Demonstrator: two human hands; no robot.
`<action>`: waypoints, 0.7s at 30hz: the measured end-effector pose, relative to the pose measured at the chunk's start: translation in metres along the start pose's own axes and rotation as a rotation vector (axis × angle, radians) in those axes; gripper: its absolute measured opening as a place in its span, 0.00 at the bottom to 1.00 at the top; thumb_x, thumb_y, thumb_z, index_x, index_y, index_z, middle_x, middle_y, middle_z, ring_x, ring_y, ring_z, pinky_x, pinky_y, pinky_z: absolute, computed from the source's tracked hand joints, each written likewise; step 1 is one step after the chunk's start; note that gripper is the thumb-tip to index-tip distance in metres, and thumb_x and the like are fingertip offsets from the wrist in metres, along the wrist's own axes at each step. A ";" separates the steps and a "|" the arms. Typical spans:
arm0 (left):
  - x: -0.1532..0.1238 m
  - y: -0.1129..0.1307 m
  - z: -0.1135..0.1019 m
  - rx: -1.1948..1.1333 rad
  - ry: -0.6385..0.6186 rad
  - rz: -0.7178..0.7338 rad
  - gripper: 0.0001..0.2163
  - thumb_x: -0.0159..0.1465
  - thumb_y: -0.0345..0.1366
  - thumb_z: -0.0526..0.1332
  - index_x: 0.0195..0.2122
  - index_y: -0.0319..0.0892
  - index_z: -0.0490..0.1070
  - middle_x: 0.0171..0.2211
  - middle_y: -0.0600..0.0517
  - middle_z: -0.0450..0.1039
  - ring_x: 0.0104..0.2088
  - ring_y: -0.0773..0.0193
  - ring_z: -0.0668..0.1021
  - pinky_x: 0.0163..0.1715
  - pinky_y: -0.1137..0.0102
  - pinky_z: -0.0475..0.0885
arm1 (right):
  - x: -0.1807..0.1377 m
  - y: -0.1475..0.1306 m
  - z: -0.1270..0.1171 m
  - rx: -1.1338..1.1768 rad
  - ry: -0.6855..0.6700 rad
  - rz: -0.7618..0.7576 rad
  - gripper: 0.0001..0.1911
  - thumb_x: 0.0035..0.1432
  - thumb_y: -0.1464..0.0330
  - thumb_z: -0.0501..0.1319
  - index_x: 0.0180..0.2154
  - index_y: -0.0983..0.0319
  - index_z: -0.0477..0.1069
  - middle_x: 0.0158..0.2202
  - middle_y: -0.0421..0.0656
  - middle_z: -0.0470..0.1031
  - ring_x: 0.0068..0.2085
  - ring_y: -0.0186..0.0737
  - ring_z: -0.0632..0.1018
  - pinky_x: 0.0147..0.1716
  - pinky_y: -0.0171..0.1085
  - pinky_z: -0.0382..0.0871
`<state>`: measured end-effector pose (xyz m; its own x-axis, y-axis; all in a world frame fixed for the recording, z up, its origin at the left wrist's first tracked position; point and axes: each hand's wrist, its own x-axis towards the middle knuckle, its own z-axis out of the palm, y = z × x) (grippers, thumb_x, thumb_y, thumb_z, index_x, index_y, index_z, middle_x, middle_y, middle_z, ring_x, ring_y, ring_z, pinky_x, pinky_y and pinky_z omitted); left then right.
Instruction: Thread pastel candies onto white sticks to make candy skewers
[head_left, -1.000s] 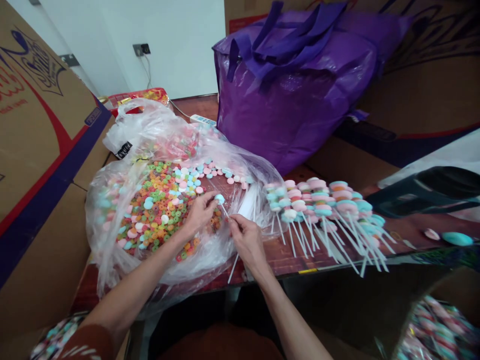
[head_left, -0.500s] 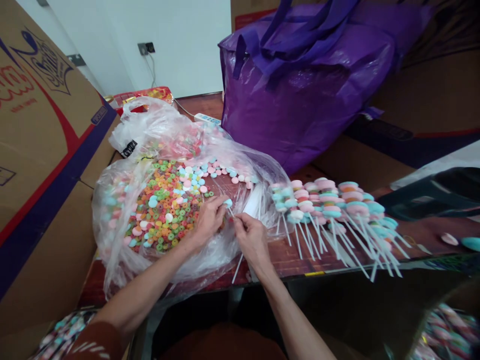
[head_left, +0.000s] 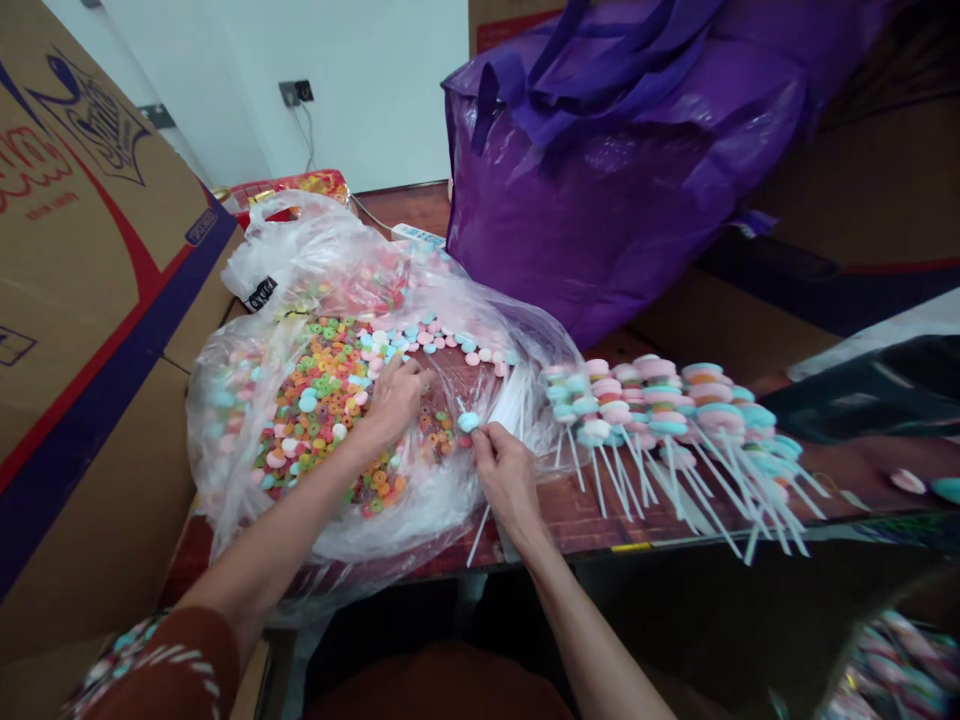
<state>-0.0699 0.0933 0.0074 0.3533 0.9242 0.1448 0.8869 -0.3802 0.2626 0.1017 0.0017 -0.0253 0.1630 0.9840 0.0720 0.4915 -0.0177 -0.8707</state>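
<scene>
My right hand pinches a thin white stick that carries one pale blue candy disc near its top. My left hand reaches into the open clear plastic bag, fingers curled over the pile of small coloured ring candies and pastel discs; whether it holds a piece is hidden. A row of finished candy sticks, each stacked with pink, blue and orange discs, lies to the right on the brown table.
A big purple woven bag stands behind the sticks. Cardboard boxes wall in the left side. A red snack packet and a white power strip lie at the back. More candy shows in a box at bottom right.
My left hand has let go of the stick and moved left and back into the candy pile. The right hand still holds the stick, its blue disc now clear of the left fingers.
</scene>
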 end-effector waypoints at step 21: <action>-0.009 0.001 -0.001 -1.236 -0.236 -0.205 0.15 0.54 0.42 0.70 0.36 0.35 0.79 0.26 0.52 0.75 0.26 0.70 0.73 0.31 0.73 0.68 | -0.006 -0.008 0.001 0.179 -0.060 -0.076 0.15 0.63 0.62 0.53 0.29 0.61 0.71 0.22 0.36 0.66 0.25 0.34 0.66 0.29 0.33 0.59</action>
<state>-0.0731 0.0844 0.0076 0.3999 0.9054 -0.1427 0.1100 0.1072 0.9881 0.0956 -0.0042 -0.0196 0.0772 0.9902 0.1160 0.3397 0.0832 -0.9369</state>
